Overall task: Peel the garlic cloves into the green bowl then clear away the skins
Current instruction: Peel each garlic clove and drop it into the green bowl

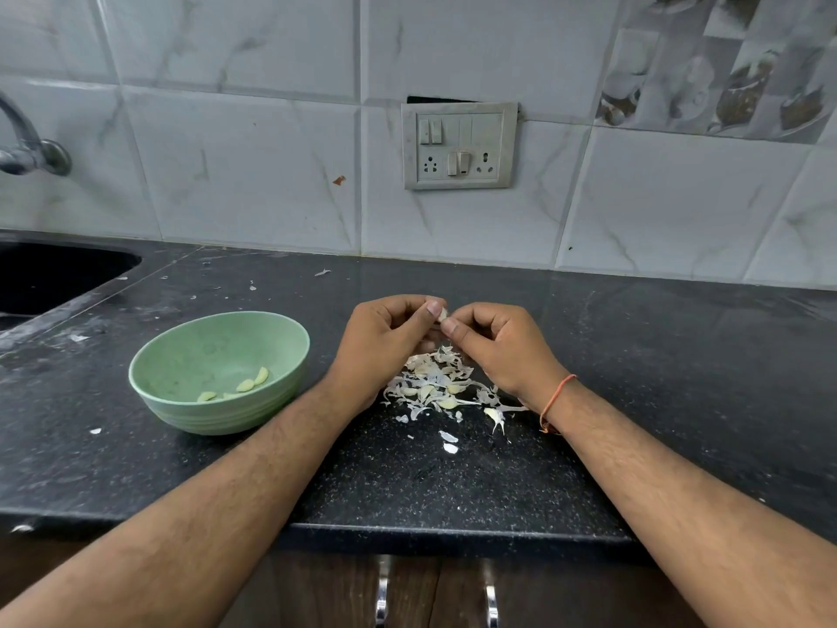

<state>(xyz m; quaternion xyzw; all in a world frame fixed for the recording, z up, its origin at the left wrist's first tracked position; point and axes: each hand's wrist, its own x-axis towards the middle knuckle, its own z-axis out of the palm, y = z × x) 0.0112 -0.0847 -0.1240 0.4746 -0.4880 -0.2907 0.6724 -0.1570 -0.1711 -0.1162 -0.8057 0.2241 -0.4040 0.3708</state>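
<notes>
Nearest, two metal cabinet handles [382, 591] sit below the speckled black stone counter [430, 487]; on it lies one heap of thin, papery white skins [435, 385] with a few unpeeled cloves among them; just left stands one smooth, round green bowl [181, 355] containing three peeled cloves [247, 385]; above the heap, left hand [385, 337] and right hand [498, 344] pinch one garlic clove [442, 315] together; beyond, one switch panel [459, 146] on glossy marbled tiles.

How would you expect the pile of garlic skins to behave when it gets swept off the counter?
The garlic skins look thin and curled, so probably very light and apt to scatter. Strays already dot the counter. Cloves seem mixed in, so some pieces may roll.
</notes>
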